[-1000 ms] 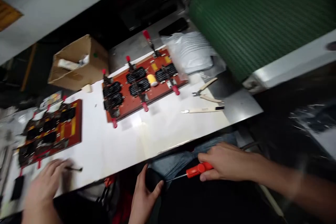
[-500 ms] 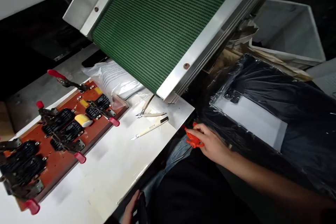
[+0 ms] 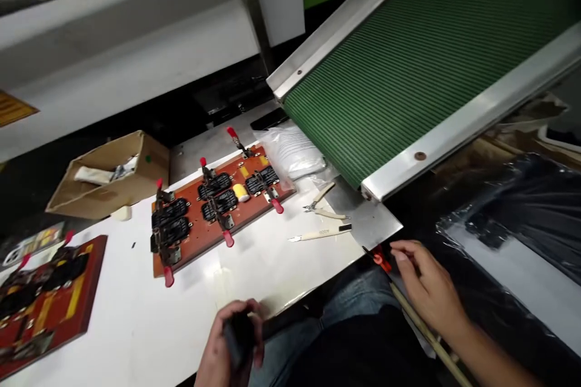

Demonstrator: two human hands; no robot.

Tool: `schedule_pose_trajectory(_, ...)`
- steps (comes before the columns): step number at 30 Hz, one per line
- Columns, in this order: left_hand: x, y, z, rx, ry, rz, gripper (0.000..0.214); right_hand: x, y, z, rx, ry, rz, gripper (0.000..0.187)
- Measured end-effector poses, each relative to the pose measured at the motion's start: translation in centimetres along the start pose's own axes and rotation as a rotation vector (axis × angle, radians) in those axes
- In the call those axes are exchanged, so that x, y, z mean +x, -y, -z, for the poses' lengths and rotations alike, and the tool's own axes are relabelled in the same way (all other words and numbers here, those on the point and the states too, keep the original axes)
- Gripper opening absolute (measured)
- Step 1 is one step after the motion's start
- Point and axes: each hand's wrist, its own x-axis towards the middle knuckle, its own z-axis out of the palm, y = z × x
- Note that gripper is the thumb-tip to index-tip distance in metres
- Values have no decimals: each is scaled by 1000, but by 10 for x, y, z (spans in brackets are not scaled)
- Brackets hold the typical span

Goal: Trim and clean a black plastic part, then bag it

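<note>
My left hand [image 3: 215, 347] is at the front of the white table, fingers closed around a black part [image 3: 240, 335]. Its dark body hides some of the fingers. At the table's right corner, my right hand [image 3: 424, 287] is beside a small orange-red tool [image 3: 382, 260] with a dark tip. A narrow gap seems to separate the fingertips from this tool, and nothing shows in the hand. A beige hose or rod [image 3: 431, 338] runs below the right hand. On the table lie a craft knife [image 3: 320, 233] and side cutters [image 3: 324, 210] with pale handles.
A reddish fixture board [image 3: 190, 254] carries black parts under red-handled clamps, with a yellow roll [image 3: 241, 193] on it. A second fixture board [image 3: 93, 290] is at left. Behind are a cardboard box [image 3: 154, 163], plastic bag [image 3: 297, 151] and sloping green conveyor [image 3: 385, 72]. Black plastic wrapping [image 3: 535, 211] lies right.
The view has swung left, bringing in the box and second board. My left hand has risen with the black part. My right hand, earlier around the orange tool, is now beside it.
</note>
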Motion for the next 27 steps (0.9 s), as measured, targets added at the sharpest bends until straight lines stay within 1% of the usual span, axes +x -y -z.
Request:
schedule_pose_trajectory(1, 7, -6, 0, -3, -60, 10, 58, 9, 26, 1, 42, 21, 99, 23)
schedule_pose_trajectory(2, 14, -10, 0, 31, -105, 13, 56, 23, 53, -3, 68, 72, 221, 25)
schedule_pose_trajectory(3, 21, -12, 0, 83, -128, 12, 57, 41, 79, -11, 59, 115, 349, 30)
schedule_pose_trajectory(4, 28, -13, 0, 149, -132, 9, 61, 63, 103, -22, 8, 139, 436, 35)
schedule_pose_trajectory(5, 35, -12, 1, 225, -124, 1, 65, 87, 122, -36, -94, 161, 495, 39)
schedule_pose_trajectory(6, 40, -9, 2, 301, -107, -9, 68, 114, 137, -51, -231, 174, 510, 42)
schedule_pose_trajectory(8, 45, 0, 5, 426, -83, -60, 68, 165, 154, -79, -329, 153, 476, 47)
schedule_pose_trajectory(10, 45, 10, 6, 490, -80, -154, 62, 205, 161, -101, -392, 122, 455, 53)
schedule_pose_trajectory(11, 43, 15, 6, 500, -88, -213, 57, 220, 161, -108, -417, 106, 456, 53)
schedule_pose_trajectory(12, 41, 19, 6, 505, -100, -272, 52, 230, 161, -114, -440, 89, 463, 50)
schedule_pose_trajectory(14, 37, 26, 6, 501, -111, -367, 44, 243, 161, -120, -482, 48, 474, 39)
schedule_pose_trajectory(16, 37, 29, 7, 499, -92, -438, 38, 247, 161, -123, -519, -3, 473, 33)
schedule_pose_trajectory(19, 40, 33, 12, 519, -35, -503, 32, 246, 160, -128, -548, -70, 498, 39)
schedule_pose_trajectory(23, 43, 36, 17, 541, -1, -532, 30, 247, 157, -139, -540, -89, 612, 39)
schedule_pose_trajectory(25, 43, 36, 18, 541, 3, -545, 29, 251, 154, -145, -536, -108, 622, 34)
schedule_pose_trajectory(27, 43, 36, 18, 540, -3, -561, 28, 256, 151, -148, -528, -147, 595, 32)
